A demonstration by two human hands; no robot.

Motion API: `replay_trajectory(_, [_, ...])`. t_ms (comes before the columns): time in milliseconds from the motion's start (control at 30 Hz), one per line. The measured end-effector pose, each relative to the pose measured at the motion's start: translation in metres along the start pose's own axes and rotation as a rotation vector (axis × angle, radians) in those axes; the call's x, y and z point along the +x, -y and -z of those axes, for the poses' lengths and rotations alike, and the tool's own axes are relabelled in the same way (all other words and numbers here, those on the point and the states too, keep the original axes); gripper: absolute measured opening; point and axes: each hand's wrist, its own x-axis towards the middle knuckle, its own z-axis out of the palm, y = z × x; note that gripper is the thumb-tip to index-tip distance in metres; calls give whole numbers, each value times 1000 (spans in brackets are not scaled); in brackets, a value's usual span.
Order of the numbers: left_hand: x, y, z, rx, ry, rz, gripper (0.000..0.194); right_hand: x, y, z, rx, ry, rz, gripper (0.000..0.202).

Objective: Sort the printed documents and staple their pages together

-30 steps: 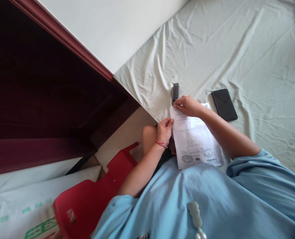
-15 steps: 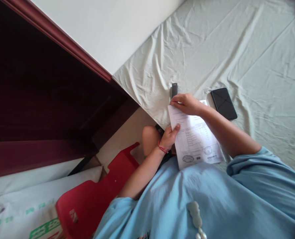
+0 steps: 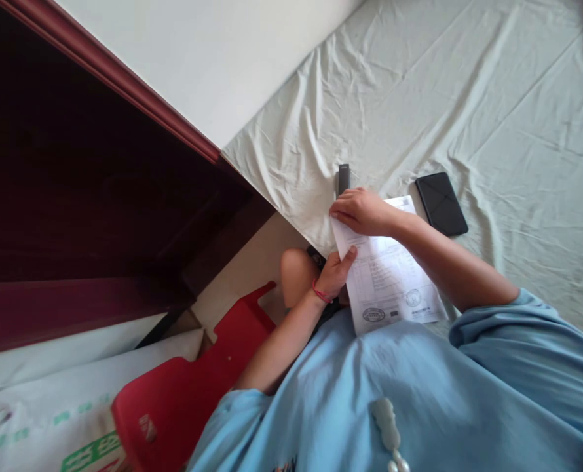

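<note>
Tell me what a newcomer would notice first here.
Probably the white, rectangular printed paper with round and oval stamps, its left edge in the grip of the left hand, the right hand over its top-left corner. The bright red, plastic-looking chair at lower left would likely come next, then the flat black rectangular case right of the paper on the pale, creased cloth.

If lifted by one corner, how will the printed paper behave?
Printed paper: probably floppy, as it looks thin. Likely light for its size: the left hand holds one edge. May crease easily; no stiff backing shows.
</note>
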Motion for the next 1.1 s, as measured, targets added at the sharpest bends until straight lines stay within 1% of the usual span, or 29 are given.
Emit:
replay_trajectory(67, [1, 1, 1, -8, -10, 7, 78, 0, -2, 0, 50, 0, -3, 38])
replay_trajectory(167, [3, 1, 5, -34, -33, 2, 77, -2, -11, 4, 89, -20, -92, 36])
replay_trajectory(267, [6, 2, 10, -76, -59, 3, 75, -5, -21, 10, 114, 82, -168, 33])
replay_trajectory(333, [6, 3, 13, -89, -47, 23, 74, -7, -26, 13, 140, 107, -203, 31])
replay_trajectory(533, [-6, 12, 18, -37, 38, 94, 76, -10, -35, 19, 124, -58, -337, 29])
replay_trajectory(633, [-14, 17, 19, -6, 49, 103, 76, -11, -40, 23, 132, -100, -383, 28])
replay_trajectory(700, [-17, 19, 20, 10, 22, 75, 76, -11, -43, 23, 130, -106, -396, 27])
replay_trajectory(867, [-20, 19, 21, 31, -115, -5, 76, -12, -47, 17, 135, -121, -407, 29])
replay_trajectory(1033, [-25, 14, 20, -59, -103, 24, 73, -15, -47, 15, 160, -132, -409, 33])
replay_trajectory(1100, [-26, 13, 19, -59, -109, 11, 73, -14, -47, 14, 174, -135, -413, 31])
